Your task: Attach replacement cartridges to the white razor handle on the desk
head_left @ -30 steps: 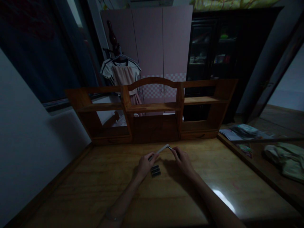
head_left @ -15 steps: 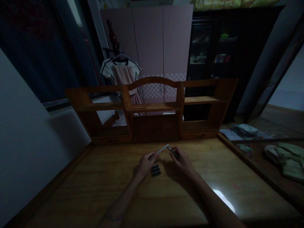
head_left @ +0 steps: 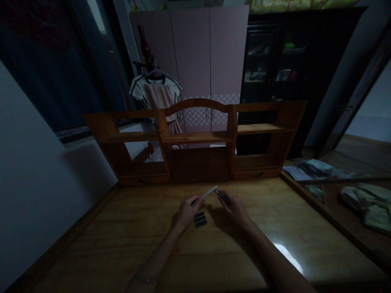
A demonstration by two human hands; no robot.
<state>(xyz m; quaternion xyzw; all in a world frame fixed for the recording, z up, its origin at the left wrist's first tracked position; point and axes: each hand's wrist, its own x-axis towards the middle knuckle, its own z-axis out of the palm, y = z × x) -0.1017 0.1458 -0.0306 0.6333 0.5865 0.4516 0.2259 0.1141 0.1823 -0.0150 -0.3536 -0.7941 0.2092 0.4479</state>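
Observation:
My left hand (head_left: 185, 212) is closed round a slim white pen-like barrel (head_left: 208, 192) that slants up to the right. Just right of its tip, my right hand (head_left: 234, 208) pinches a thin dark piece (head_left: 222, 196); the two parts almost meet end to end. Both hands hover low over the wooden desk (head_left: 128, 240). A small cluster of dark short pieces (head_left: 200, 219) lies on the desk between my hands. The room is dim, so fine detail is hard to read.
A wooden shelf unit (head_left: 195, 142) stands at the desk's back edge. A white wall runs along the left. Papers (head_left: 308, 170) and crumpled cloth (head_left: 366, 201) lie on a lower surface at right. A pink wardrobe and hanging clothes stand behind.
My right hand drew the dark piece slightly away from the white barrel's tip, then brought it close again. The left hand and the dark pieces on the desk stayed put.

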